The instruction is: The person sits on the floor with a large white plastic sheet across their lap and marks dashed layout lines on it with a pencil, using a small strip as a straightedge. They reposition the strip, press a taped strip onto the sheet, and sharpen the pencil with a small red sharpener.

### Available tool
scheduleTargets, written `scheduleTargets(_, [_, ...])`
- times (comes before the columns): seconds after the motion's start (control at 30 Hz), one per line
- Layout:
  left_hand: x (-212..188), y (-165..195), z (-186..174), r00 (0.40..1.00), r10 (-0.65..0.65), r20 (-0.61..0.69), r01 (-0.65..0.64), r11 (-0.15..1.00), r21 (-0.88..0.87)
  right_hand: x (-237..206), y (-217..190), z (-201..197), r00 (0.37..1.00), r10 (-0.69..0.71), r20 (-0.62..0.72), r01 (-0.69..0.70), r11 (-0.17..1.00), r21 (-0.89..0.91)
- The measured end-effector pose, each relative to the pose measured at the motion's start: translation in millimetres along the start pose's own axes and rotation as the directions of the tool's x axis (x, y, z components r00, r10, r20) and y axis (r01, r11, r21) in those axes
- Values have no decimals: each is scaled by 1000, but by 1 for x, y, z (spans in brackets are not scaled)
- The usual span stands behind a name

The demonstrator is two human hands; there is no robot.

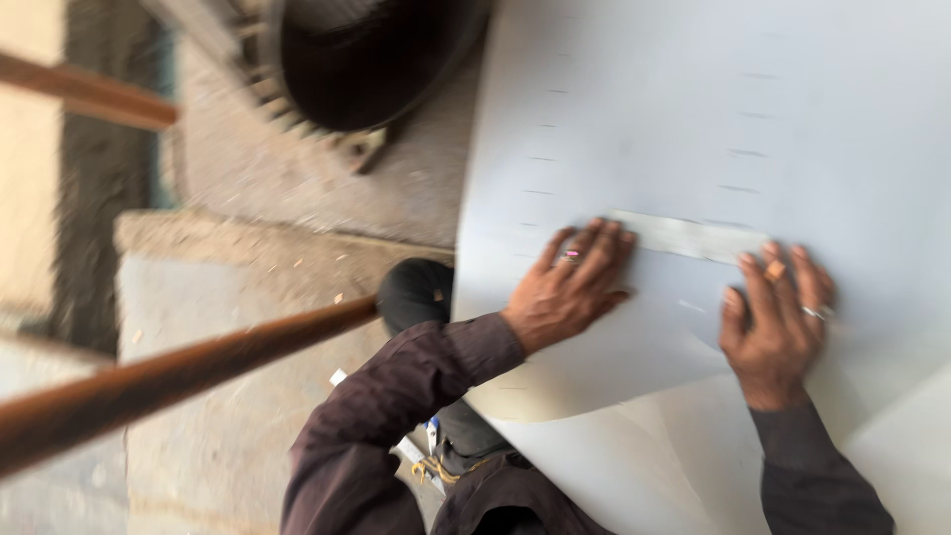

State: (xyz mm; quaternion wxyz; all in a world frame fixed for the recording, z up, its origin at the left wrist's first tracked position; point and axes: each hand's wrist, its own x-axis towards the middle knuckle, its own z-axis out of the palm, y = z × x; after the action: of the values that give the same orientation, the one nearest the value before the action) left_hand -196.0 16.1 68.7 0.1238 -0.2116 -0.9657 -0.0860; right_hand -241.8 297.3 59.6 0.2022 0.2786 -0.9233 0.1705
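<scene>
We press our left hand [570, 287] and right hand [778, 322] flat, fingers spread, on the large white sheet [713, 119]; a pale tape strip [688, 236] lies between them, under our fingertips.

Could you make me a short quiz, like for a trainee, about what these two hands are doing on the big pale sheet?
1. True or false: both hands lie flat with fingers spread on the sheet.
2. Which hand rests nearer the sheet's left edge? A) left hand B) right hand
3. Fill in: a lighter ___ runs across the sheet between the two hands.

Key
1. True; neither hand grips anything.
2. A, the left hand.
3. Strip; the blur hides whether it is tape or a seam.
</scene>
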Motion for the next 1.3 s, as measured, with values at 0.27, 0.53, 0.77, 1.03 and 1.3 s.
scheduleTargets(0.27, [-9, -1, 3, 999, -25, 19, 25, 1000, 18, -12, -2, 5, 1000, -29, 0, 29, 999, 25])
scheduleTargets(0.53, [-15, -2, -4, 999, -11, 52, 11, 1000, 18, -28, 0, 3, 997, -79, 6, 79, 996, -43])
scheduleTargets(0.77, [-15, -4, -20, 1000, 15, -22, -17, 993, -119, -33, -3, -1, 997, -74, 5, 74, 995, -66])
scheduleTargets(1.03, [-57, -147, -107, 268, -548, -792, 255, 833, -491, 75, -95, -76, 988, -33, -149, 87, 922, 376])
scheduleTargets(1.3, [-44, -260, -149, 63, -784, -617, 118, 620, -776, 255, -166, -28, 988, 62, 144, -156, 357, 921])
